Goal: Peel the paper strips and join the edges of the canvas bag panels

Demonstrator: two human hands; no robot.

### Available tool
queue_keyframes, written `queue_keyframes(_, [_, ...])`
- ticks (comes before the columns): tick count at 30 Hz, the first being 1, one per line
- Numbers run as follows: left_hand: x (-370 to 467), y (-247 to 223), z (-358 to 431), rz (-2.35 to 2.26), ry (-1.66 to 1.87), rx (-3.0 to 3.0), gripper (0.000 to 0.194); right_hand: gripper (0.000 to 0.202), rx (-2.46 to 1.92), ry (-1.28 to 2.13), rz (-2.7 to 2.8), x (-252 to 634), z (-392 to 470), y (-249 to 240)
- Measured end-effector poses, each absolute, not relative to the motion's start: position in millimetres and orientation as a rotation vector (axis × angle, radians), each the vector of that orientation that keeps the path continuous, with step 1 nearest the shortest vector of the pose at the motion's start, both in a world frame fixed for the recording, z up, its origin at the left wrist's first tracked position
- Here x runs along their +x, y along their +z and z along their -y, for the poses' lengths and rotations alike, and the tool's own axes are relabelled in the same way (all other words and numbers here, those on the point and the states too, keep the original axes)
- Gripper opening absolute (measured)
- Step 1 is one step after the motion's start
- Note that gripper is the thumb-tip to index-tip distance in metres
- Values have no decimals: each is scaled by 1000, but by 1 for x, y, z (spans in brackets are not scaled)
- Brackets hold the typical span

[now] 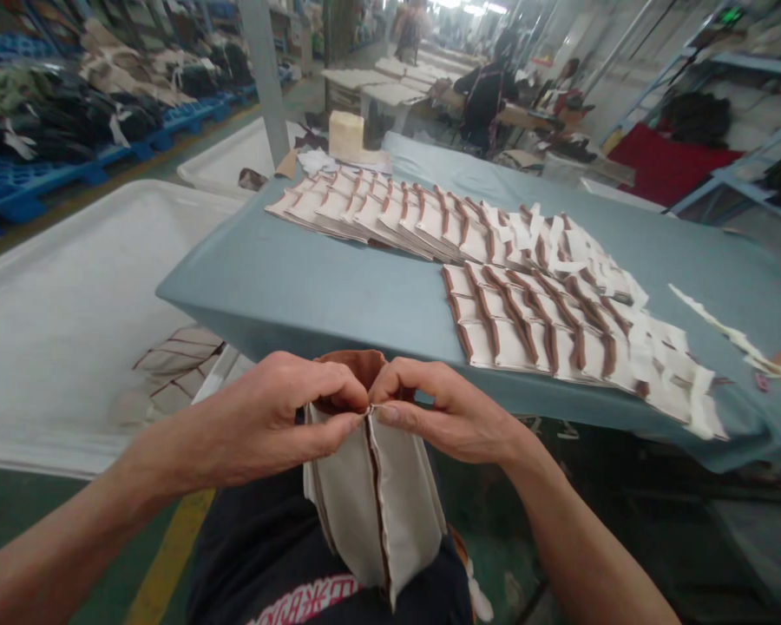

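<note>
A cream fabric piece with brown trim and a brown inner side (403,512) hangs upright in front of my lap. My left hand (309,404) pinches its top edge just left of the middle seam, thumb against forefinger. Right beside it, my right hand (436,408) pinches the same edge on the other side of the seam. The fingertips of both hands nearly meet there. Below them the dark seam runs down the front of the piece. My fingers cover part of its rim.
A blue-covered table (286,278) stands ahead, bearing rows of overlapping cream pieces with brown edges (527,321). A yellowish block (346,134) sits at its far end. To the left is a white bin (58,347) with a few fabric pieces inside. A person in dark clothes (488,95) is farther back.
</note>
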State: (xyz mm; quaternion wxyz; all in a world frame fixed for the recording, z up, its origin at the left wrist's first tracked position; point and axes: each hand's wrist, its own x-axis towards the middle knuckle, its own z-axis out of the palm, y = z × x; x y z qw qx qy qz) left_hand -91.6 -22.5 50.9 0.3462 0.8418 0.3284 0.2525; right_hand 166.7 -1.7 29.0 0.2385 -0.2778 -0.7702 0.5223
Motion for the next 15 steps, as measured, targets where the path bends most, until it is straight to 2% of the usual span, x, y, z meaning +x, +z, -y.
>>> queue_keyframes(9, [-95,50,30,-928,573,2109,19,20,-685,1182,2184,156,7,21])
queue_keyframes(15, [-100,52,29,-883,570,2127,18,18,-653,1384,2080,154,8,16])
